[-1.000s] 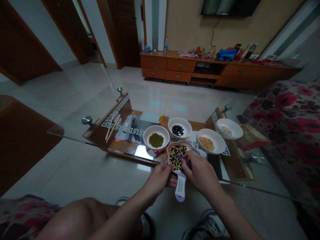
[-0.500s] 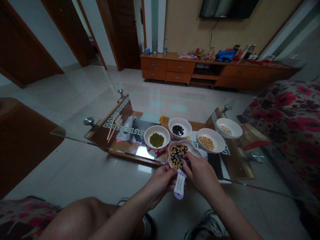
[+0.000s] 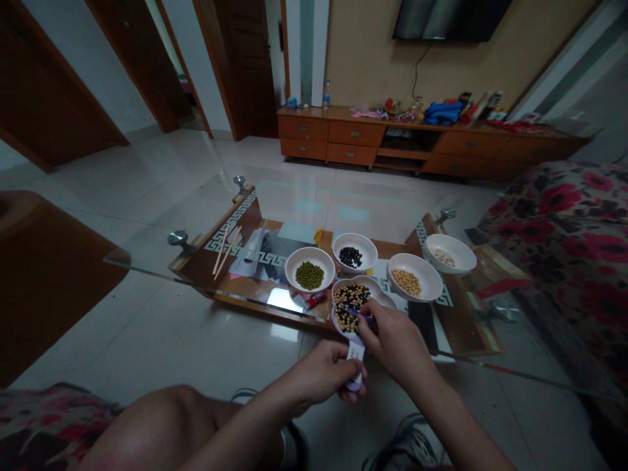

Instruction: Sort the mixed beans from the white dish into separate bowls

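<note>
A purple-rimmed divided tray (image 3: 387,297) with a handle holds mixed black and yellow beans (image 3: 350,302) at the glass table's near edge. My left hand (image 3: 333,369) is wrapped round the tray's handle. In my right hand (image 3: 392,330), a thin dark-blue tool (image 3: 354,311) is pinched, its tip over the mixed beans. White bowls stand behind and beside the tray: one with green beans (image 3: 309,275), one with black beans (image 3: 350,256), one with yellow beans (image 3: 406,282) and one with pale pieces (image 3: 443,256).
Wooden chopsticks (image 3: 227,252) lie at the left of the glass table (image 3: 161,269). Papers and a red packet show beneath the glass. A flowered sofa (image 3: 564,229) is at the right. Beyond the table, a long cabinet (image 3: 356,134) stands below a television.
My left hand has moved from the tray's near rim down to its handle and closed round it. My right hand stays almost in place with the tool.
</note>
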Motion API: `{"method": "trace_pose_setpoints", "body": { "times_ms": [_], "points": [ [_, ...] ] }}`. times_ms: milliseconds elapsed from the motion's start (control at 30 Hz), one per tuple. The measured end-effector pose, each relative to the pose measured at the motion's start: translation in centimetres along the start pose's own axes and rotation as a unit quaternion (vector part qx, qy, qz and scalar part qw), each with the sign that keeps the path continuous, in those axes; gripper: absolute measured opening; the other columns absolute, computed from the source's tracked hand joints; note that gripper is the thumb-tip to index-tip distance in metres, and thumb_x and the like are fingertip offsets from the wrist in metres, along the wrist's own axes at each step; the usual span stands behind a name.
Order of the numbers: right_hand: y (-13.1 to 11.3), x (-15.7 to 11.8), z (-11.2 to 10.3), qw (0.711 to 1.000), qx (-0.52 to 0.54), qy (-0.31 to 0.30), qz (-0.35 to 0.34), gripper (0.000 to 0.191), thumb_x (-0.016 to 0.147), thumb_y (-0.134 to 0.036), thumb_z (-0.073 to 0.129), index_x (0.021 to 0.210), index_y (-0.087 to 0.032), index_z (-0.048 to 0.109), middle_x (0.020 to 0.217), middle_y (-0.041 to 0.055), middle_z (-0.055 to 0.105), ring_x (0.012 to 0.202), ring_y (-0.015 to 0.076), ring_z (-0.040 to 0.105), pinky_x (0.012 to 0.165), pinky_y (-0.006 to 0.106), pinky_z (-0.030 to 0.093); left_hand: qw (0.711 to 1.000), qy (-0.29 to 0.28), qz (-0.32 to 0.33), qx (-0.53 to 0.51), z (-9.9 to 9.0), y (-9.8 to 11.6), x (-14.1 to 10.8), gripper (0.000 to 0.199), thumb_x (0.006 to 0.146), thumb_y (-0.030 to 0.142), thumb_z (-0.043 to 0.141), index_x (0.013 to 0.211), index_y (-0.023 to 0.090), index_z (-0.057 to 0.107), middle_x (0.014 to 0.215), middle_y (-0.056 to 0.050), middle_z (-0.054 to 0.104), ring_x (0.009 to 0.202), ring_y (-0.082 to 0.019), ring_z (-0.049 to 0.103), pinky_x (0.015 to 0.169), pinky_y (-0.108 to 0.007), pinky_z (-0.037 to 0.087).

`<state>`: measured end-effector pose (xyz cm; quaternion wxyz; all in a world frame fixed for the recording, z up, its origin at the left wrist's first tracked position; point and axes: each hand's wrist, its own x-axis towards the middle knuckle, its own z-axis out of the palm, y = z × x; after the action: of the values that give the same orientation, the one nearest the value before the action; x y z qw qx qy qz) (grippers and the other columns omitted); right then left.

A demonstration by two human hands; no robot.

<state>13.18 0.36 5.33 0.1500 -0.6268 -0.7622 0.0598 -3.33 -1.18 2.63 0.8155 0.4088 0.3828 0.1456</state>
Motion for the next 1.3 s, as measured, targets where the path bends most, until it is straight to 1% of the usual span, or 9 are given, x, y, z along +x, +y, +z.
{"method": "trace_pose_setpoints", "body": {
  "times_ms": [100, 367, 500, 633, 900, 1000, 1067, 1167, 1300],
  "points": [
    [0.0, 0.0, 0.1, 1.000, -0.007, 0.003, -0.007, 0.013, 0.087, -0.028, 0.044, 0.084, -0.020, 0.055, 0.073, 0.0038, 0.066, 0.065, 0.0182, 0.061, 0.060, 0.029, 0.036, 1.000, 0.002, 0.010, 0.010, 0.0, 0.1, -0.1, 0.025, 0.079, 0.037, 0.054, 0.079, 0.013, 0.061, 0.068, -0.004, 0.064, 0.051, -0.008, 0.054, 0.052, -0.021, 0.042],
    [0.0, 0.0, 0.2, 1.000, -0.006, -0.004, -0.015, 0.011, 0.088, -0.026, 0.045, 0.085, -0.021, 0.055, 0.074, 0.0031, 0.067, 0.067, 0.0181, 0.062, 0.062, 0.029, 0.037, 1.000, 0.007, 0.001, 0.021, 0.3, 0.4, -0.3, 0.032, 0.079, 0.046, 0.055, 0.077, 0.014, 0.055, 0.070, -0.006, 0.066, 0.050, -0.009, 0.056, 0.049, -0.020, 0.040],
    [0.1, 0.0, 0.3, 1.000, -0.009, 0.004, -0.023, 0.011, 0.088, -0.026, 0.046, 0.085, -0.020, 0.055, 0.075, 0.0032, 0.067, 0.066, 0.0173, 0.062, 0.061, 0.028, 0.036, 0.999, 0.019, -0.004, 0.026, 0.2, 0.2, -0.3, 0.034, 0.078, 0.049, 0.057, 0.079, 0.015, 0.051, 0.071, -0.006, 0.067, 0.049, -0.010, 0.058, 0.046, -0.019, 0.038],
    [0.1, 0.0, 0.4, 0.999, -0.011, 0.021, -0.029, 0.012, 0.088, -0.025, 0.046, 0.085, -0.020, 0.057, 0.074, 0.0041, 0.068, 0.064, 0.0165, 0.062, 0.060, 0.028, 0.036, 0.999, 0.016, 0.004, 0.037, 0.0, -0.2, -0.1, 0.036, 0.079, 0.050, 0.057, 0.081, 0.016, 0.048, 0.069, -0.005, 0.067, 0.047, -0.009, 0.058, 0.043, -0.018, 0.036],
    [0.0, -0.1, 0.4, 0.999, -0.017, 0.017, -0.026, 0.012, 0.088, -0.025, 0.045, 0.087, -0.020, 0.056, 0.077, 0.0045, 0.068, 0.065, 0.0167, 0.062, 0.061, 0.028, 0.036, 0.998, 0.010, 0.029, 0.058, -0.4, -0.8, 0.1, 0.037, 0.081, 0.052, 0.056, 0.079, 0.017, 0.045, 0.064, -0.003, 0.065, 0.045, -0.010, 0.057, 0.040, -0.017, 0.035],
    [0.0, 0.0, 0.3, 0.999, -0.019, 0.013, -0.029, 0.014, 0.089, -0.025, 0.044, 0.087, -0.019, 0.056, 0.076, 0.0049, 0.068, 0.066, 0.0172, 0.061, 0.061, 0.028, 0.035, 0.998, 0.023, 0.036, 0.056, -0.4, -0.9, 0.2, 0.037, 0.080, 0.051, 0.058, 0.078, 0.017, 0.045, 0.063, -0.003, 0.064, 0.044, -0.009, 0.055, 0.041, -0.018, 0.036],
    [0.1, 0.0, 0.3, 0.999, -0.019, 0.011, -0.032, 0.014, 0.089, -0.025, 0.043, 0.087, -0.019, 0.056, 0.075, 0.0049, 0.068, 0.066, 0.0172, 0.061, 0.061, 0.028, 0.034, 0.998, 0.033, 0.036, 0.040, -0.3, -0.8, 0.2, 0.037, 0.077, 0.050, 0.062, 0.078, 0.017, 0.045, 0.063, -0.003, 0.064, 0.046, -0.010, 0.056, 0.043, -0.020, 0.039],
    [0.1, 0.0, 0.3, 0.999, -0.020, 0.008, -0.031, 0.014, 0.089, -0.025, 0.043, 0.087, -0.020, 0.056, 0.075, 0.0042, 0.068, 0.066, 0.0168, 0.061, 0.061, 0.028, 0.034, 0.999, 0.037, 0.032, 0.006, -0.2, -0.7, 0.2, 0.037, 0.074, 0.047, 0.066, 0.079, 0.016, 0.046, 0.069, -0.005, 0.066, 0.053, -0.011, 0.059, 0.051, -0.023, 0.044],
    [0.1, 0.1, 0.3, 0.999, -0.025, 0.012, -0.028, 0.013, 0.089, -0.025, 0.044, 0.087, -0.020, 0.056, 0.075, 0.0043, 0.068, 0.065, 0.0166, 0.061, 0.061, 0.028, 0.034, 0.998, 0.033, 0.053, -0.005, -0.2, -0.7, 0.2, 0.034, 0.074, 0.042, 0.068, 0.081, 0.014, 0.049, 0.076, -0.008, 0.068, 0.059, -0.011, 0.061, 0.055, -0.022, 0.043]
  ]
}}
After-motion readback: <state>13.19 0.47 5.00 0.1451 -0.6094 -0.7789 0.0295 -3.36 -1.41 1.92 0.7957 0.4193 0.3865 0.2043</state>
